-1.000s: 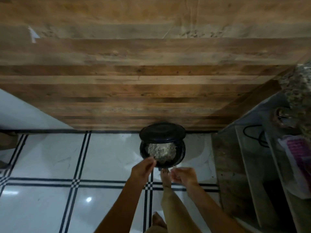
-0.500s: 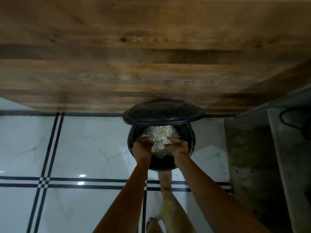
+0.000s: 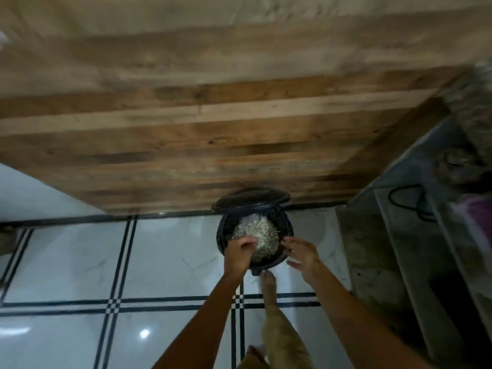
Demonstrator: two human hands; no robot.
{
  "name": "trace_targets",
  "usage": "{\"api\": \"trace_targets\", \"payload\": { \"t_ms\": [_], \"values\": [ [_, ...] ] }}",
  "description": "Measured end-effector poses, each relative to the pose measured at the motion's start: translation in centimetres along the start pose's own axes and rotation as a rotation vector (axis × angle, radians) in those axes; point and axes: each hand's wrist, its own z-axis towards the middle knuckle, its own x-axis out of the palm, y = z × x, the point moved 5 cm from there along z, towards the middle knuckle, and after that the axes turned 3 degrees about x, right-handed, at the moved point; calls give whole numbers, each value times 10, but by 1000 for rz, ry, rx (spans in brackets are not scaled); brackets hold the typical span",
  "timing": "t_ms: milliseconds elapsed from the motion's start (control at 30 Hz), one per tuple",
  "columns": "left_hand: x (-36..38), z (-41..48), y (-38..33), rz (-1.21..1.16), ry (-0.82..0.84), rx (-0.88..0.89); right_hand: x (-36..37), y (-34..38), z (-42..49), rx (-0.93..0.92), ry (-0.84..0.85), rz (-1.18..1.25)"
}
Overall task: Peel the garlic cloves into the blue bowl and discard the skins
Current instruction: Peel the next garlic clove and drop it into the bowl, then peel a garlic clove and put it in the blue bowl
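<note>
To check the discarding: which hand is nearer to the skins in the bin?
Left. The left hand is over the skins; the right hand is beside them, at the rim of the bin.

Left hand (image 3: 238,252), right hand (image 3: 302,253): back at bin (image 3: 225,228) rim.

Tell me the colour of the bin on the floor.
The bin is black, and so is its raised lid; the head view shows it.

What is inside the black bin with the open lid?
The bin holds a heap of pale dry skins. The left hand covers its near-left part; anything under the heap is hidden.
</note>
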Motion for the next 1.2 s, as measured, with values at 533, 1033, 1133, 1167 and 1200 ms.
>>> {"api": "trace_targets", "payload": {
  "t_ms": [533,1033,1133,1167,1200],
  "values": [
    [353,-393,-239,136,965,614,-431,-98,-379,-646,-1084,115],
    [508,-616,-126,708,1034,1791,-643,-420,-466,-47,-1482,156],
    [499,-633,-143,592,1044,1840,-641,-423,-473,-103,-1543,241],
    [501,-649,-156,501,1053,1863,-640,-423,-473,-136,-1543,289],
    [504,-665,-172,403,1045,1856,-640,-422,-473,-176,-1528,356]
  ]
}}
